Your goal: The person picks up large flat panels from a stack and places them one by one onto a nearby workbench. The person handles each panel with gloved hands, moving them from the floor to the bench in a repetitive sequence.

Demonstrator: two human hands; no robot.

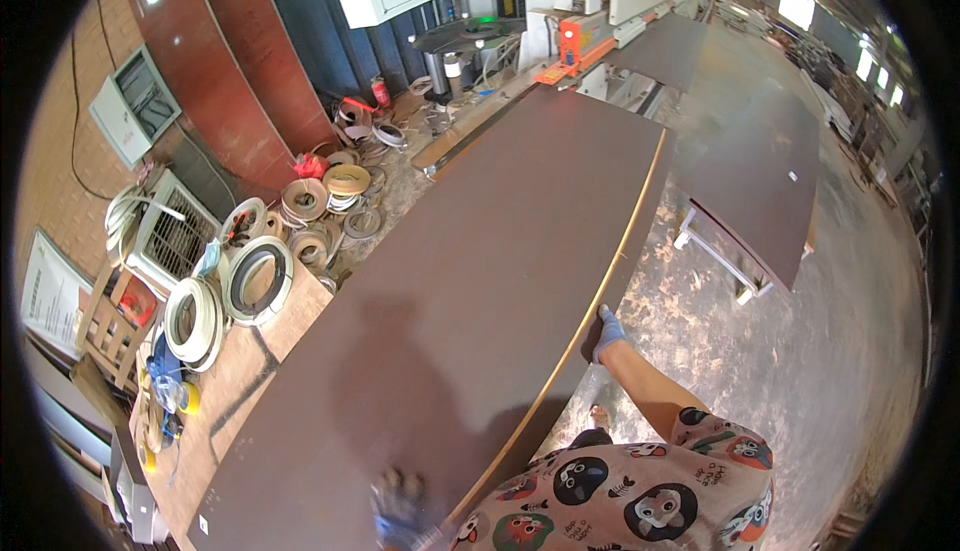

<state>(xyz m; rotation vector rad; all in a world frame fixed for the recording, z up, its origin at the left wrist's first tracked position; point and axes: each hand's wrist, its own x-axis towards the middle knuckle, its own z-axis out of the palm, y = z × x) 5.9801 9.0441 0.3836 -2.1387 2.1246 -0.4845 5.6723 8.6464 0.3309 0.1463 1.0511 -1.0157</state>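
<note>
Room over brown panel [500, 231] — orange-fronted machine [580, 43] blocks far left corner.

Under the big brown board [470, 241], the support is mostly hidden; the wooden bench [225, 413] beside it carries white coils [213, 326] and 1 black-and-white coil [234, 293]; on the mottled floor [840, 351] stands 1 pale frame [722, 254], carrying 1 dark panel [760, 176].

Long dark-brown panel [510, 251], lying flat; thin tan strip [646, 191] along its right side; white label [204, 525], near left corner.
</note>
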